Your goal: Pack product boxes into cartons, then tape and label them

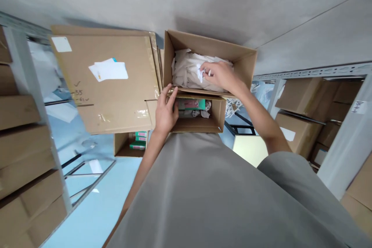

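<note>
My right hand is inside the far open cardboard box, pinching a small crumpled piece of white paper. Beneath it lies a heap of white paper strips that fills much of that box. My left hand lies at the left end of the nearer cardboard box, its fingers stretched and apart, touching the edge where the two boxes meet. In the nearer box are a green-and-pink package and crumpled wrapping.
Flattened cardboard leans at left with white paper slips on it. Below it, a small box holds green packages. Metal shelving with cartons stands on both sides. A grey wall is behind the boxes.
</note>
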A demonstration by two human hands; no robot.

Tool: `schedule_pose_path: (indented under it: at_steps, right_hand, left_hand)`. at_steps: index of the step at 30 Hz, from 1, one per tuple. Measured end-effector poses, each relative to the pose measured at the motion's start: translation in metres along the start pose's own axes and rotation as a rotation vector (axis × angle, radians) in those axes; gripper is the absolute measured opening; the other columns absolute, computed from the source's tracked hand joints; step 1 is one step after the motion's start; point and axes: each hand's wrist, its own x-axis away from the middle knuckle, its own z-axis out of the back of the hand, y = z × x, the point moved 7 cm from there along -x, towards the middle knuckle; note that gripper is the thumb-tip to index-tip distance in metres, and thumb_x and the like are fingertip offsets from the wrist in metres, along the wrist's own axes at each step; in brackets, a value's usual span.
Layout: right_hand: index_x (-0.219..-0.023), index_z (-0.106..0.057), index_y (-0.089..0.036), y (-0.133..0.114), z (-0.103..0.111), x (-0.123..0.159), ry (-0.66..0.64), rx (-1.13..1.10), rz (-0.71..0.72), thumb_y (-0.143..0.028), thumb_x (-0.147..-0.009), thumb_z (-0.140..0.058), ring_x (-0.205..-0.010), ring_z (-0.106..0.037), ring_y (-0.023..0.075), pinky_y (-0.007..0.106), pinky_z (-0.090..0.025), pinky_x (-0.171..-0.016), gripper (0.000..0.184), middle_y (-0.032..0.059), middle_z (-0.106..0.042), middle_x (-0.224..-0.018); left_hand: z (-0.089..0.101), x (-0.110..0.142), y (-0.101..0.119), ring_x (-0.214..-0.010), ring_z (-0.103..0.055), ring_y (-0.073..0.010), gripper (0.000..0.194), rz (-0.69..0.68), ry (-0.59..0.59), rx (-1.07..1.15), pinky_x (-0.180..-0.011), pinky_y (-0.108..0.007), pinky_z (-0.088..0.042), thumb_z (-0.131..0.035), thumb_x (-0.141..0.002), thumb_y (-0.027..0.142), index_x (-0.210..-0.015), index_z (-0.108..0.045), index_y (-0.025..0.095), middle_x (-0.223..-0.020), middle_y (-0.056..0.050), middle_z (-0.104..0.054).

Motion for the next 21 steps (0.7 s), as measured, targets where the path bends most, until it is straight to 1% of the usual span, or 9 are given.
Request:
schedule_pose_path:
  at_steps: [3,5,6,8,12,14,17,19,21]
  right_hand:
    - [-0.131,-0.081,-0.03,-0.02,0.039,0.07,0.146,-0.1,-0.017,-0.041,-0.113,-0.066,-0.095,-0.078,0.0228,0.035,-0.061,-0.091,0.026,0.0021,-0.085,-0.112]
    - [-0.131,-0.081,-0.034,-0.038,0.044,0.113,0.192,-0.142,-0.051,-0.047,-0.114,-0.062,-0.097,-0.078,0.0252,0.038,-0.063,-0.09,0.029,0.0029,-0.084,-0.112]
    - [-0.131,-0.082,-0.036,-0.047,0.038,0.129,0.173,-0.153,-0.048,-0.047,-0.114,-0.061,-0.097,-0.078,0.0255,0.039,-0.063,-0.09,0.029,0.0032,-0.084,-0.113]
    - [-0.131,-0.082,-0.036,-0.064,0.012,0.147,0.102,-0.135,-0.033,-0.042,-0.115,-0.058,-0.099,-0.079,0.0254,0.037,-0.062,-0.089,0.029,0.0037,-0.085,-0.117]
    - [-0.139,-0.08,-0.032,-0.075,-0.05,0.148,-0.019,0.005,-0.073,-0.026,-0.114,-0.056,-0.097,-0.08,0.0263,0.033,-0.057,-0.082,0.035,0.0078,-0.084,-0.117]
    - [-0.149,-0.076,-0.032,-0.074,-0.067,0.148,-0.024,0.032,-0.086,-0.024,-0.114,-0.057,-0.097,-0.08,0.0266,0.033,-0.055,-0.08,0.041,0.0093,-0.084,-0.122]
    - [-0.154,-0.072,-0.032,-0.064,-0.066,0.167,0.115,0.003,-0.132,-0.032,-0.118,-0.054,-0.103,-0.08,0.026,0.033,-0.056,-0.082,0.04,0.0092,-0.082,-0.132]
    - [-0.146,-0.075,-0.027,-0.048,-0.057,0.192,0.283,-0.001,-0.249,-0.04,-0.119,-0.053,-0.101,-0.079,0.0253,0.034,-0.057,-0.084,0.037,0.0103,-0.082,-0.129]
    - [-0.135,-0.077,-0.023,-0.028,-0.054,0.219,0.422,0.015,-0.405,-0.05,-0.116,-0.06,-0.093,-0.076,0.0247,0.036,-0.057,-0.084,0.038,0.0114,-0.081,-0.123]
  left_hand:
    - [0.0,-0.001,-0.001,-0.174,-0.041,-0.0344,0.066,-0.002,-0.008,0.009,-0.142,-0.062,-0.038,-0.054,-0.11,0.022,-0.175,-0.053,0.027,-0.182,-0.016,-0.047]
    - [-0.001,-0.002,-0.002,-0.174,-0.04,-0.0353,0.067,-0.009,-0.019,0.022,-0.141,-0.063,-0.038,-0.056,-0.109,0.023,-0.176,-0.052,0.028,-0.184,-0.015,-0.045]
    - [-0.001,-0.002,-0.003,-0.174,-0.04,-0.0357,0.068,-0.011,-0.025,0.025,-0.141,-0.063,-0.038,-0.056,-0.109,0.023,-0.177,-0.051,0.028,-0.185,-0.015,-0.044]
    - [-0.001,-0.002,-0.004,-0.175,-0.039,-0.0361,0.067,-0.015,-0.032,0.023,-0.142,-0.063,-0.038,-0.056,-0.11,0.026,-0.177,-0.05,0.029,-0.185,-0.015,-0.043]
    - [-0.002,-0.002,-0.004,-0.174,-0.04,-0.0343,0.064,-0.047,-0.03,0.017,-0.141,-0.06,-0.039,-0.053,-0.112,0.029,-0.176,-0.051,0.027,-0.185,-0.015,-0.044]
    - [-0.001,-0.001,-0.002,-0.175,-0.039,-0.0348,0.065,-0.068,-0.027,0.019,-0.141,-0.06,-0.039,-0.054,-0.112,0.031,-0.177,-0.05,0.027,-0.188,-0.015,-0.04]
    - [0.007,0.004,-0.001,-0.175,-0.038,-0.0372,0.07,-0.065,-0.001,0.026,-0.141,-0.06,-0.04,-0.058,-0.112,0.038,-0.18,-0.044,0.028,-0.194,-0.014,-0.025]
    - [0.019,0.011,-0.004,-0.174,-0.04,-0.0386,0.076,-0.032,0.042,0.027,-0.139,-0.059,-0.043,-0.062,-0.111,0.045,-0.181,-0.04,0.028,-0.197,-0.015,-0.015]
    - [0.032,0.02,-0.011,-0.173,-0.041,-0.0401,0.086,0.022,0.068,0.028,-0.137,-0.058,-0.045,-0.07,-0.107,0.053,-0.182,-0.036,0.028,-0.197,-0.017,-0.011]
